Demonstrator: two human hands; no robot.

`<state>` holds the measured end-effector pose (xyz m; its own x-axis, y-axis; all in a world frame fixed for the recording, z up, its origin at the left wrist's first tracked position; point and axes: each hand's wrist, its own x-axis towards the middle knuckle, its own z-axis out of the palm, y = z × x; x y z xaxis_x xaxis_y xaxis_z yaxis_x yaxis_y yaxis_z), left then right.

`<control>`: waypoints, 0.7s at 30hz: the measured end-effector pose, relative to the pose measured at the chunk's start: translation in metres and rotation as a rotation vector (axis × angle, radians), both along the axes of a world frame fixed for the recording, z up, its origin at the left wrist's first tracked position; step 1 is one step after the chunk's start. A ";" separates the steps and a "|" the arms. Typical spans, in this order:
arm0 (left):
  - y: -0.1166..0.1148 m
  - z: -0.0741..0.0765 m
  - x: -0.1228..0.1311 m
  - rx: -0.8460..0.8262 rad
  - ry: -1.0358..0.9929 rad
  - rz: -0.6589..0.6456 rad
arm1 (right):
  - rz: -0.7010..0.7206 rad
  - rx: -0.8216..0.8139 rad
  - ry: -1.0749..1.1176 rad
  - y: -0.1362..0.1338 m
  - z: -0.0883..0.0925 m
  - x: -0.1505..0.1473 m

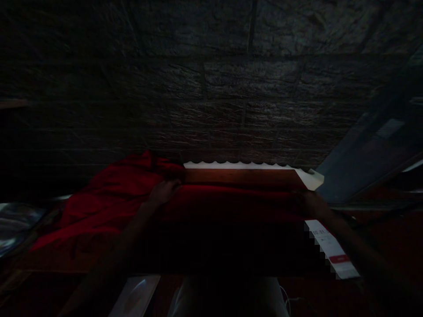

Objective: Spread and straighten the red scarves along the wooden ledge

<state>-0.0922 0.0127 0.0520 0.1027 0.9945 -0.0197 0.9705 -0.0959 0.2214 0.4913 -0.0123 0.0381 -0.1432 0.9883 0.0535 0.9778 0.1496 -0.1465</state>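
A long red cloth (231,200) lies stretched across the table in front of me, its far edge running nearly straight from hand to hand. My left hand (164,191) is closed on that edge, beside a bunched heap of the same red fabric (122,187). At the opposite end, my right hand (312,201) grips the cloth's right part; its fingers are dim and partly lost in shadow. Beyond the cloth edge shows a strip of brown wooden tabletop (241,176). The near part of the cloth fades into darkness.
A lit phone screen (332,251) lies by my right forearm. White scalloped trim (238,165) runs along the table's back edge, before a rough block wall (214,83). A grey-blue panel (366,136) stands at right. Shiny plastic (18,222) is at far left.
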 end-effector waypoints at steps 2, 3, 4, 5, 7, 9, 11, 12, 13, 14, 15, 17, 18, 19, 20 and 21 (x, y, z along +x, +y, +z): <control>-0.002 -0.003 0.018 0.005 -0.034 -0.056 | -0.014 0.021 -0.036 0.000 0.000 -0.001; -0.001 -0.004 0.029 0.008 -0.055 -0.103 | -0.023 0.022 -0.041 0.001 0.002 -0.002; 0.000 -0.005 0.040 0.013 -0.073 -0.158 | -0.034 0.014 -0.042 0.003 0.004 -0.003; 0.003 -0.005 0.050 0.018 -0.083 -0.209 | -0.041 0.000 -0.036 0.005 0.006 -0.004; 0.010 -0.006 0.067 0.026 -0.077 -0.274 | -0.050 -0.030 -0.011 0.011 0.013 -0.006; 0.019 -0.006 0.079 0.042 -0.040 -0.259 | -0.049 -0.043 0.023 0.019 0.020 -0.006; 0.027 -0.004 0.086 0.052 0.015 -0.191 | -0.048 -0.040 0.052 0.029 0.024 -0.007; 0.031 -0.003 0.089 0.048 0.044 -0.158 | -0.045 -0.049 0.056 0.033 0.024 -0.007; 0.033 -0.003 0.091 0.041 0.070 -0.132 | -0.041 -0.068 0.055 0.037 0.023 -0.007; 0.034 -0.003 0.093 0.030 0.089 -0.114 | -0.038 -0.088 0.052 0.040 0.022 -0.008; 0.034 -0.003 0.094 0.019 0.097 -0.105 | -0.026 -0.104 0.055 0.041 0.019 -0.008; 0.030 -0.004 0.097 0.020 0.094 -0.100 | 0.002 -0.106 0.074 0.041 0.015 -0.006; 0.028 -0.005 0.098 0.031 0.086 -0.100 | 0.012 -0.095 0.082 0.040 0.013 -0.004; 0.025 -0.006 0.098 0.044 0.075 -0.103 | 0.024 -0.084 0.083 0.038 0.012 -0.002; 0.023 -0.007 0.097 0.055 0.060 -0.114 | 0.032 -0.077 0.074 0.035 0.011 0.001; 0.022 -0.008 0.096 0.060 0.042 -0.131 | 0.029 -0.071 0.058 0.033 0.011 0.004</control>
<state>0.0041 0.0346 0.0437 0.2317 0.9722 0.0326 0.9572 -0.2338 0.1705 0.4952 0.0202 0.0494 -0.1703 0.9854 -0.0076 0.9629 0.1647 -0.2139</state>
